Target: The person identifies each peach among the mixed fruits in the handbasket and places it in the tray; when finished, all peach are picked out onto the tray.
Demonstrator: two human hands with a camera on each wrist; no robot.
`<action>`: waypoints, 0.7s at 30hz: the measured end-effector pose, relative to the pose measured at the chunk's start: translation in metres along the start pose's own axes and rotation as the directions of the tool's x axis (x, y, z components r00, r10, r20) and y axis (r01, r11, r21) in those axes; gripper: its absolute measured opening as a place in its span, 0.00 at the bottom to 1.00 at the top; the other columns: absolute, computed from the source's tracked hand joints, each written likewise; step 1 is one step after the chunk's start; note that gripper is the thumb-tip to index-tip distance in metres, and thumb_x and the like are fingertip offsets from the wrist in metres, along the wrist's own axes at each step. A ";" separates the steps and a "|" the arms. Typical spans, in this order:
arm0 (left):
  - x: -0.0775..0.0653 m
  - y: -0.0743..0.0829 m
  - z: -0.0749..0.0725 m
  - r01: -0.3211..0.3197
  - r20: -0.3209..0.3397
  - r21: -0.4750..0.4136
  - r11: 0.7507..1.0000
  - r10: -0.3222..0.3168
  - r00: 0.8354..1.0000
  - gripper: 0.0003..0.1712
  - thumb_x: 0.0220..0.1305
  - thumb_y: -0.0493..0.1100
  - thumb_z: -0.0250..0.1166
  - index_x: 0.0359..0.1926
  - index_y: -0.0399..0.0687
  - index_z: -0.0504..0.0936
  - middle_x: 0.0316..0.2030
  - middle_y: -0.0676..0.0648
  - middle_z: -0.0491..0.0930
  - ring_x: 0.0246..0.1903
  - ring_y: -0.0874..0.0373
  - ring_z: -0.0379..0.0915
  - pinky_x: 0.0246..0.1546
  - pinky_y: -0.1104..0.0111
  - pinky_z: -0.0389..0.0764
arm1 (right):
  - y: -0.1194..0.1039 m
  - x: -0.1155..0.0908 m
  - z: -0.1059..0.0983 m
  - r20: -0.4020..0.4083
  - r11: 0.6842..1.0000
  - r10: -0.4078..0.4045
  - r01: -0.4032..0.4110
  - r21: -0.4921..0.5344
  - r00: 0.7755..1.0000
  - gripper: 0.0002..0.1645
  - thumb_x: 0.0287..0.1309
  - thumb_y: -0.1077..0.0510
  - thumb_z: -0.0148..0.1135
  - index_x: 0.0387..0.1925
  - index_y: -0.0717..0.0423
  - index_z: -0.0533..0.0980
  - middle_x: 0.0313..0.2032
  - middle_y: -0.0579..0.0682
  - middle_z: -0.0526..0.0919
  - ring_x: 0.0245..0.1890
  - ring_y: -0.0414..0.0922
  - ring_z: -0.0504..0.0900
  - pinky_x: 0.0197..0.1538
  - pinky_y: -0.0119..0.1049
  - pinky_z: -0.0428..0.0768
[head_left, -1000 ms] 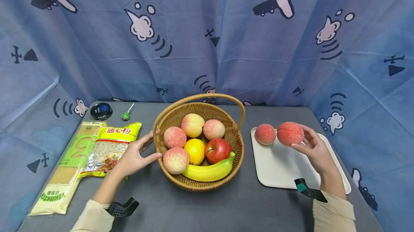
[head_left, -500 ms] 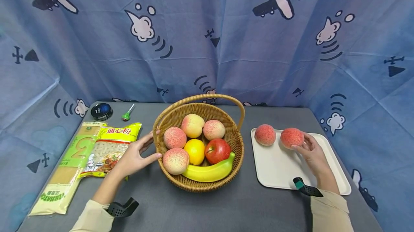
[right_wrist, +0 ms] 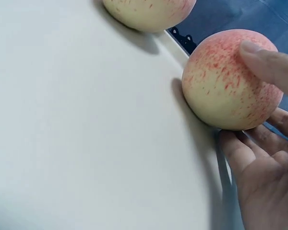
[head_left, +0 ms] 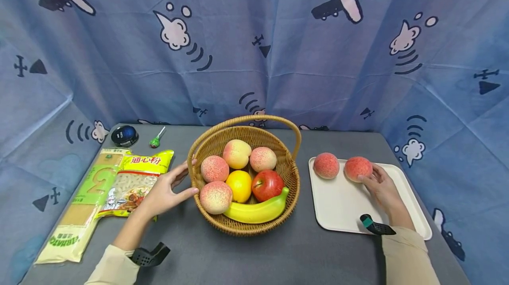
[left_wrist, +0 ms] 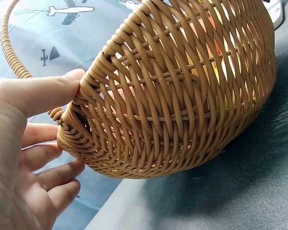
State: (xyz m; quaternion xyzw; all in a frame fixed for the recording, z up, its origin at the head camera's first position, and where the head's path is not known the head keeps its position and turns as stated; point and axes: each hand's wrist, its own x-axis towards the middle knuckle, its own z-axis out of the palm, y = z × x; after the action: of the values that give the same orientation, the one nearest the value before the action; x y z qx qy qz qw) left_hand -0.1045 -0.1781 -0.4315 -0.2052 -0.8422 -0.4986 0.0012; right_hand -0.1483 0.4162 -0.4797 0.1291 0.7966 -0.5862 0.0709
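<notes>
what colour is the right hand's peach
The peach is pale yellow speckled red, clearest in the right wrist view.

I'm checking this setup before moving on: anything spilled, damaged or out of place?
Nothing stands out: I see no spill or damage. The left hand touches the basket, whose fruit all sits inside. One peach rests on the tray, and the right hand holds a second peach beside it.
</notes>
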 end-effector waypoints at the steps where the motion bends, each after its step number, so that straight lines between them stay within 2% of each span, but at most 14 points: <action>1: 0.000 0.000 0.000 0.000 0.000 -0.002 1.000 0.000 1.000 0.39 0.58 0.41 0.68 0.69 0.42 0.63 0.67 0.42 0.65 0.63 0.47 0.65 0.62 0.57 0.69 | 0.000 0.001 0.000 0.007 1.000 0.004 -0.004 0.007 1.000 0.54 0.60 0.47 0.62 0.75 0.47 0.39 0.75 0.58 0.37 0.74 0.54 0.42 0.65 0.22 0.63; 4: 0.000 0.001 0.000 0.002 0.001 -0.007 1.000 -0.002 1.000 0.39 0.58 0.41 0.68 0.69 0.42 0.63 0.67 0.41 0.65 0.63 0.47 0.65 0.62 0.56 0.69 | -0.001 0.003 0.000 0.039 0.998 0.008 -0.011 0.070 0.999 0.54 0.62 0.48 0.60 0.75 0.49 0.36 0.75 0.57 0.34 0.74 0.54 0.38 0.70 0.31 0.55; 8: 0.000 0.002 0.000 0.004 0.002 -0.008 1.000 -0.004 1.000 0.39 0.57 0.41 0.69 0.69 0.43 0.63 0.67 0.41 0.64 0.63 0.46 0.65 0.62 0.56 0.70 | -0.002 0.005 0.001 0.067 0.990 0.016 -0.025 0.137 0.998 0.55 0.63 0.50 0.59 0.75 0.50 0.32 0.75 0.55 0.31 0.74 0.53 0.36 0.71 0.36 0.49; 21: 0.000 0.001 0.000 0.001 -0.001 -0.005 1.000 -0.001 1.000 0.39 0.57 0.41 0.69 0.68 0.42 0.63 0.67 0.42 0.65 0.63 0.47 0.65 0.62 0.57 0.69 | -0.001 0.007 0.003 0.068 0.984 -0.019 0.007 0.180 0.997 0.54 0.64 0.53 0.57 0.74 0.56 0.31 0.74 0.57 0.29 0.74 0.51 0.32 0.73 0.35 0.44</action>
State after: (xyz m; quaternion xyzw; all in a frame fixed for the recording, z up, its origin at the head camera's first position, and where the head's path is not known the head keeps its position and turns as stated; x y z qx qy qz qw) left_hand -0.1039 -0.1774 -0.4303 -0.2047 -0.8409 -0.5009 0.0008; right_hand -0.1557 0.4144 -0.4821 0.1094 0.7384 -0.6603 0.0829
